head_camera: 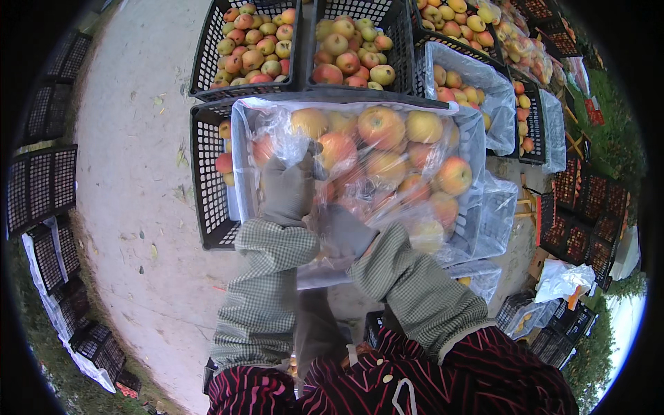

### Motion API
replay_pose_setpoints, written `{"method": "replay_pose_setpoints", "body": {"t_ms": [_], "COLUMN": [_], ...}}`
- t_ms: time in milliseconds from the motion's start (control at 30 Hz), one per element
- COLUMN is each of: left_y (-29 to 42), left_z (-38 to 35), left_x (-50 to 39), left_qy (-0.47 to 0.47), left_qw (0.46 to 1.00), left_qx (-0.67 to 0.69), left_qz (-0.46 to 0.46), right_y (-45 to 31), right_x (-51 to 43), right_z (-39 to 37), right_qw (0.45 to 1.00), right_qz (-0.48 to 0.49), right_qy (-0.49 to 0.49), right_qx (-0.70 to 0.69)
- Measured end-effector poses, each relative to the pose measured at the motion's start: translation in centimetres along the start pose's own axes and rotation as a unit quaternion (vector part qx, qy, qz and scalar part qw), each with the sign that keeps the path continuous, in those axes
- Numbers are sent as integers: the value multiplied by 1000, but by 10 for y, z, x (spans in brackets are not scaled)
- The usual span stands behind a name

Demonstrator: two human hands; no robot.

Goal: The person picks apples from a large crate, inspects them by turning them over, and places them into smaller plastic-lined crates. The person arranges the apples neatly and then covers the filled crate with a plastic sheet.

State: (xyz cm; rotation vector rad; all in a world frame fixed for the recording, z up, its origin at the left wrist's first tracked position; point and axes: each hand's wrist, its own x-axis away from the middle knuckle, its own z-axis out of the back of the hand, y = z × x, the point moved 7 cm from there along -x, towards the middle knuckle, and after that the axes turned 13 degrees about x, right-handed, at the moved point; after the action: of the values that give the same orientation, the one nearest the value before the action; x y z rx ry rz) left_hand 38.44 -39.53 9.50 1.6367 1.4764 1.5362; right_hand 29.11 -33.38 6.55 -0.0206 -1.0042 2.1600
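Before me a crate lined with clear plastic film (469, 233) holds several red and yellow apples (381, 127), with part of the film lying over them. My left hand (290, 189), in a grey glove with dark fingertips, is at the left side of the crate. Its fingers are curled on a crumpled bunch of the film. Nearer my body, my right hand (345, 231) is against the film at the crate's near side. Its fingers are blurred and partly hidden, so its grip cannot be made out. Checked sleeve covers reach up both forearms.
Black plastic crates of apples (249, 85) (360, 85) stand just beyond. A partly covered black crate (210, 181) is under the lined one's left side. To the right are another film-lined crate (498, 98) and stacked crates (591, 218). Concrete ground (140, 207) stretches left towards more crates (44, 181).
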Motion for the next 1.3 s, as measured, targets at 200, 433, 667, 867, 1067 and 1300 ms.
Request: {"method": "replay_pose_setpoints", "body": {"t_ms": [200, 433, 667, 867, 1067, 1300], "left_y": [-19, -22, -25, -34, -36, -35], "left_z": [-22, -38, -55, -56, -47, -55], "left_x": [-7, -8, 7, 19, 30, 17], "left_qy": [-35, -107, -236, -298, -368, -304], "left_qw": [993, 886, 800, 894, 917, 915], "left_qx": [-109, -451, -549, -331, 31, -175], "left_qz": [-6, -16, -54, -47, 153, -201], "right_y": [2, 22, 20, 23, -1, -27], "right_x": [25, 50, 32, 9, -4, -13], "right_z": [40, 73, 91, 112, 126, 128], "right_qw": [972, 681, 763, 923, 955, 955], "right_qz": [-111, -163, -203, -180, -140, -80], "right_qy": [175, 255, 183, 207, 252, 231], "right_qx": [-113, -667, -586, -271, 70, 168]}}
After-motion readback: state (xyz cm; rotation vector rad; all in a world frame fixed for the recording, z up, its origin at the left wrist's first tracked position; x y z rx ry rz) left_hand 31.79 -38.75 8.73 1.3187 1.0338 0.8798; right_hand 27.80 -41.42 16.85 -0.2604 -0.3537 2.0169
